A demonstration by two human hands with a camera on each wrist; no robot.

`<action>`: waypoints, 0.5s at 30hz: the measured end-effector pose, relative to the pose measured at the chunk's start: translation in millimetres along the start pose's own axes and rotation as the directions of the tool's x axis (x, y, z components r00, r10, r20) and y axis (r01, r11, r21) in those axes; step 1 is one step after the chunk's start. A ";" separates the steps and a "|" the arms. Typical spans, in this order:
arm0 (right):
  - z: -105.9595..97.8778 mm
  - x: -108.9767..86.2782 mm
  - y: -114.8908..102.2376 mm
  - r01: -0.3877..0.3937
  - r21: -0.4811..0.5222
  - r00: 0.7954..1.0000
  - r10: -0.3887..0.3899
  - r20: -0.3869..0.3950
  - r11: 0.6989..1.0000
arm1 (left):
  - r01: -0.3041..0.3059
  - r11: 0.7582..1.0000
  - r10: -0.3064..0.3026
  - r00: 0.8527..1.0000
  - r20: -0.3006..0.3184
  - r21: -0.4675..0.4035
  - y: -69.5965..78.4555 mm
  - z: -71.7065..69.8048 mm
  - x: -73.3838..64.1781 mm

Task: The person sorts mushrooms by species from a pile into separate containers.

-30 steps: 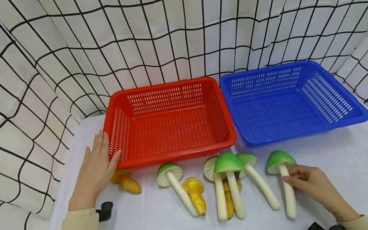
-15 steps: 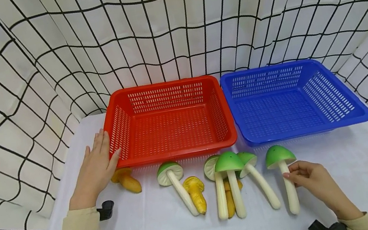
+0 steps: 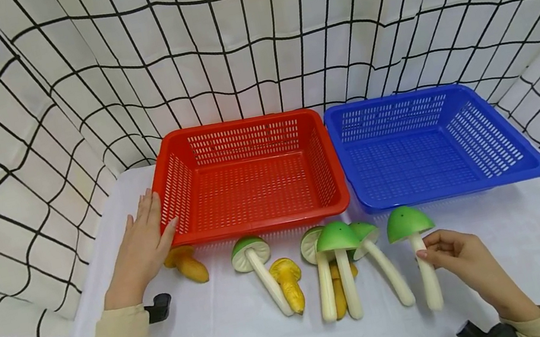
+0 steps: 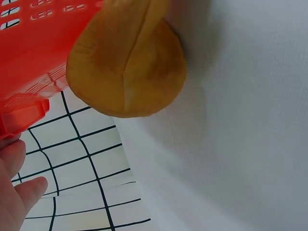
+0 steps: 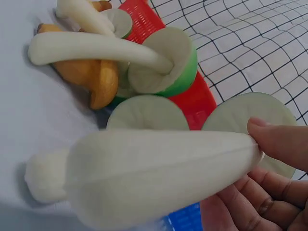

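My right hand (image 3: 459, 258) pinches the pale stem of a green-capped toy mushroom (image 3: 409, 222) between thumb and fingers, its cap upward near the front of the blue basket (image 3: 447, 189). In the right wrist view the stem (image 5: 154, 173) fills the foreground, with the thumb on it. My left hand (image 3: 137, 246) rests with straight fingers along the left rim of the red basket (image 3: 258, 226), thumb over the edge. Beside that hand lies a yellow-brown mushroom (image 3: 189, 265), large in the left wrist view with its rounded cap (image 4: 144, 86).
Several more toy mushrooms lie before the baskets: a green-capped one (image 3: 268, 283) beside a yellow one (image 3: 289, 285), and a cluster of green-capped ones (image 3: 338, 238) over another yellow one (image 3: 339, 295). A black grid on white cloth (image 3: 246, 34) stands behind.
My right hand has lifted the green-capped mushroom slightly, and its cap has moved up toward the blue basket. My left hand stays on the red basket's rim.
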State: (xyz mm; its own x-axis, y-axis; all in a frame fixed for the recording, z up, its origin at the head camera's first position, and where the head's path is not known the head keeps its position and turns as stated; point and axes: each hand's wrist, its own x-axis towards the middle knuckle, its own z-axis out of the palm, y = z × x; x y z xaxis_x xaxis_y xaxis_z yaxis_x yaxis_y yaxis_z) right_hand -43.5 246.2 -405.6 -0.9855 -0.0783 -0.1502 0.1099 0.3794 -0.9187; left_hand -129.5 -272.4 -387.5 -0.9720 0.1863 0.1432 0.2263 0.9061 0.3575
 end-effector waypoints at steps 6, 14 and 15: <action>0.0 0.6 -5.0 0.105 0.025 0.994 -0.106 0.038 0.994 | -0.004 1.000 0.004 1.000 -0.001 -0.005 -0.6 0.8 -0.7; 2.3 8.7 -21.8 0.155 0.018 0.986 -0.156 0.052 0.988 | -0.009 1.000 0.009 1.000 -0.002 0.003 -0.2 -0.3 -1.5; 2.6 10.0 -24.1 0.157 0.016 0.986 -0.157 0.056 0.988 | -0.008 1.000 0.008 1.000 -0.003 0.009 0.2 -0.8 -1.5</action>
State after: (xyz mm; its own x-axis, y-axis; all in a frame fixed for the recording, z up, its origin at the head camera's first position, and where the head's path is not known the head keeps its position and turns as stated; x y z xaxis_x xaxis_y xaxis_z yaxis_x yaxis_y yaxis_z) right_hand -55.7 233.9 -385.8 -0.9817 -0.1887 -0.0241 -0.0438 0.3474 -0.9367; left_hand -128.0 -272.8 -386.9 -0.9701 0.1922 0.1485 0.2331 0.9081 0.3477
